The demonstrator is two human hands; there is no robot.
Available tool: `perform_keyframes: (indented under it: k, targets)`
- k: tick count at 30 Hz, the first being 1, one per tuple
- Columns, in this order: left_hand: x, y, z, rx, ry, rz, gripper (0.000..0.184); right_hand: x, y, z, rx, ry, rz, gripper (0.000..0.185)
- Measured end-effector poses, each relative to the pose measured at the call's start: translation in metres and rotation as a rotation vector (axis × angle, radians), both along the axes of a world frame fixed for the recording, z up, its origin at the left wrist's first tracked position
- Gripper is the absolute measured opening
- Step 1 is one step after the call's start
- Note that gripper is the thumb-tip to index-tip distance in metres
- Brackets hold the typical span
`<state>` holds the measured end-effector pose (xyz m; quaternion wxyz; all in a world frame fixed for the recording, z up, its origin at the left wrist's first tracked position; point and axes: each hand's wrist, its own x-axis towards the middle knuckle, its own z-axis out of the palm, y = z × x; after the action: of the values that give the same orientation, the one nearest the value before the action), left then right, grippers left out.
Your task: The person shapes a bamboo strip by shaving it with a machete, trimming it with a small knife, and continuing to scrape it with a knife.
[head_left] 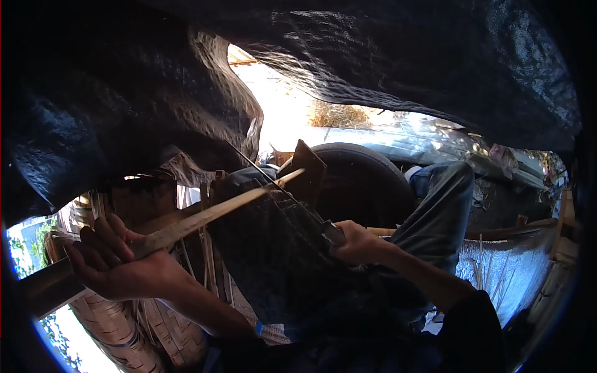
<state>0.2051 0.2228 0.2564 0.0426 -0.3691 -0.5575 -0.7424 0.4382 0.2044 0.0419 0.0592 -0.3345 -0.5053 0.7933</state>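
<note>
My left hand (118,264) is at the left, palm up, with its fingers curled loosely around a long bamboo pole (211,214). The pole slants up to the right across my lap, and its far end is pale and narrow. In my right hand (359,242) is the handle of a knife (295,199) with a long, thin blade. That blade points up and left and crosses the pole near its far end. Whether the edge touches the pole, I cannot tell.
Between my bent knees (438,202) stands a dark tire (367,177), with a brown board (305,171) beside it. Dark plastic sheeting (398,56) hangs low overhead. Woven bamboo baskets (115,329) stand at lower left. A pale sack (504,267) lies at right.
</note>
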Motion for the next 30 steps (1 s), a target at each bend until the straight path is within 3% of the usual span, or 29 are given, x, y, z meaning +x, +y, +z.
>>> perform_keyframes:
  k: [2,5,10,12,13,14,18,20,22,24,25,26,27,28,29,30]
  targets:
    - [0.022,0.018,0.002,0.078,-0.033,0.401,0.031,-0.005,0.009,-0.021,0.016,-0.224,0.080,0.022]
    - [0.004,0.004,0.000,-0.023,0.072,0.380,0.032,0.001,0.024,0.000,0.230,-0.137,-0.004,0.020]
    - [-0.004,0.007,-0.003,0.015,0.050,0.313,0.031,0.000,0.024,0.013,0.189,0.078,0.031,0.020]
    - [0.004,0.009,-0.001,0.040,0.005,0.331,0.031,-0.011,0.020,-0.025,-0.153,-0.295,0.194,0.017]
    - [0.011,0.010,-0.001,0.017,0.026,0.368,0.031,-0.010,0.013,-0.045,0.052,-0.302,0.102,0.015]
    - [0.014,0.013,-0.001,-0.002,0.046,0.406,0.033,-0.007,0.022,-0.044,0.064,-0.303,0.090,0.015]
    - [0.006,0.009,-0.001,-0.033,0.063,0.361,0.036,0.003,0.040,-0.016,-0.096,-0.224,0.021,0.014]
    - [0.015,0.018,0.001,0.027,0.029,0.437,0.038,0.004,0.035,-0.013,0.096,0.040,-0.053,0.013]
    - [0.005,0.011,-0.001,-0.012,0.026,0.377,0.038,0.003,0.036,-0.012,0.053,0.035,0.021,0.013]
    - [0.008,0.013,0.001,-0.049,0.030,0.322,0.038,-0.005,0.027,-0.029,-0.249,-0.118,0.183,0.012]
    - [0.022,0.024,0.003,0.020,-0.011,0.462,0.037,-0.012,0.012,-0.056,-0.055,-0.271,0.067,0.009]
    - [0.029,0.031,0.005,0.096,-0.056,0.598,0.037,-0.008,0.017,-0.065,-0.044,-0.271,0.059,0.009]
    - [0.019,0.022,0.002,0.105,-0.059,0.591,0.037,0.000,0.024,-0.074,-0.135,-0.269,0.030,0.010]
    - [0.000,0.002,-0.003,0.105,-0.014,0.353,0.036,0.006,0.030,-0.081,-0.228,-0.265,0.010,0.011]
    - [-0.012,-0.011,-0.006,0.088,0.033,0.120,0.035,0.010,0.033,-0.070,-0.156,-0.265,-0.008,0.013]
    - [-0.013,-0.014,-0.008,0.070,0.033,0.125,0.035,0.013,0.034,-0.070,-0.105,-0.225,-0.007,0.011]
